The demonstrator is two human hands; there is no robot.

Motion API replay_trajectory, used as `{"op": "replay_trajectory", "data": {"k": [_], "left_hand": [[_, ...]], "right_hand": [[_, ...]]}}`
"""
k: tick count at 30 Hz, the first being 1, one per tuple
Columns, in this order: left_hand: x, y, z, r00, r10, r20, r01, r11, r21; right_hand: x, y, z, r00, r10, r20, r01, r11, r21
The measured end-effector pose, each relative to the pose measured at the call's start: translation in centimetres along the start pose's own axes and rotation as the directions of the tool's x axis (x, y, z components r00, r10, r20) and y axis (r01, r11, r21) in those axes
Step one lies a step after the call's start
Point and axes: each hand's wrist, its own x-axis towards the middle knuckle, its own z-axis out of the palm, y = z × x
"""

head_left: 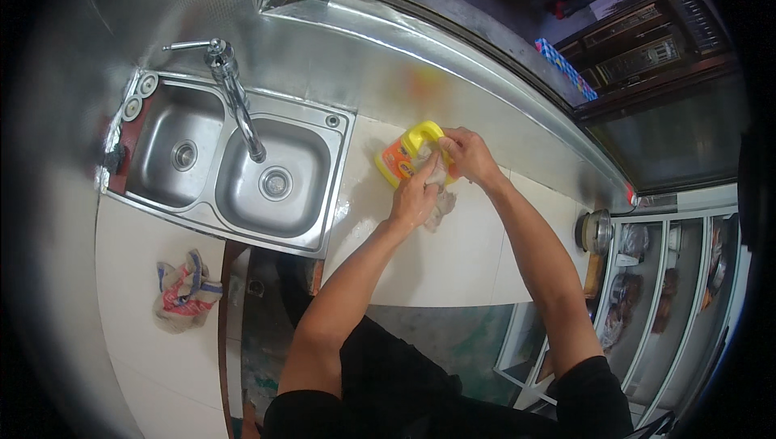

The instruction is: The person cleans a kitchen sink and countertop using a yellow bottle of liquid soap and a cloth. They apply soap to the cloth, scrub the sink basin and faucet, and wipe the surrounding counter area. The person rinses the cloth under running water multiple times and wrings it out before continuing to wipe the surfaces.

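Observation:
A yellow plastic jug (pixel 392 166) with an orange label stands on the white tiled counter, right of the sink. My left hand (pixel 414 201) is closed on a pale beige cloth (pixel 437 211) and presses it to the jug's side; one end of the cloth hangs down toward the counter. At the jug's upper right, my right hand (pixel 470 154) grips the jug near its top and handle. Its fingertips are partly hidden behind the jug and cloth.
Left of my hands is a steel double sink (pixel 343 128) with a tall faucet (pixel 234 99). A crumpled checked rag (pixel 187 293) lies on the left counter (pixel 137 350). A metal backsplash and window ledge (pixel 485 67) run behind. Stacked pots (pixel 596 233) and a shelf rack (pixel 647 293) stand at right.

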Motion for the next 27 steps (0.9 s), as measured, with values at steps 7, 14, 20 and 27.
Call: {"op": "replay_trajectory", "data": {"k": [7, 14, 20, 27], "left_hand": [[-2.3, -2.2, -4.1, 0.986, -0.165, 0.002, 0.162, 0.964, -0.213], [4.3, 4.3, -6.5, 0.953, 0.235, -0.192, -0.260, 0.959, -0.117], [7.0, 5.9, -5.2, 0.997, 0.069, -0.032, -0.052, 0.925, 0.375], [10.5, -1.1, -6.1, 0.950, -0.158, -0.270, 0.194, 0.975, 0.112]], "right_hand": [[-0.7, -0.4, -0.4, 0.996, 0.047, 0.071, -0.055, 0.993, 0.104], [-1.4, -1.1, 0.3, 0.991, 0.100, 0.089, -0.111, 0.985, 0.131], [-1.2, -1.3, -0.2, 0.998, 0.045, 0.050, -0.047, 0.998, 0.037], [-1.6, -1.1, 1.1, 1.000, -0.018, -0.006, 0.018, 0.998, 0.062]]}}
